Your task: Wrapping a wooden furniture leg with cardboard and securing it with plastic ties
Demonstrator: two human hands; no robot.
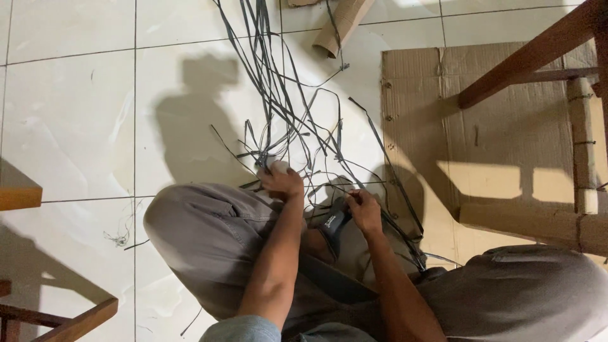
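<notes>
Dark grey, almost black strips (278, 95) all over glossy white floor tiles (69, 114) with thin dark grout lines. Plain brown cardboard sheet (506, 145) on the right — reddish-brown wooden chair legs (538, 47) over it. Person's trousers (209, 240) are a muted grey-khaki, sandal (334, 225) black.

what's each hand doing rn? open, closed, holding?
Left hand: closed, gripping a bunch of dark flat strips.
Right hand: fingers pinched on one of the dark strips, next to a sandal strap.
</notes>
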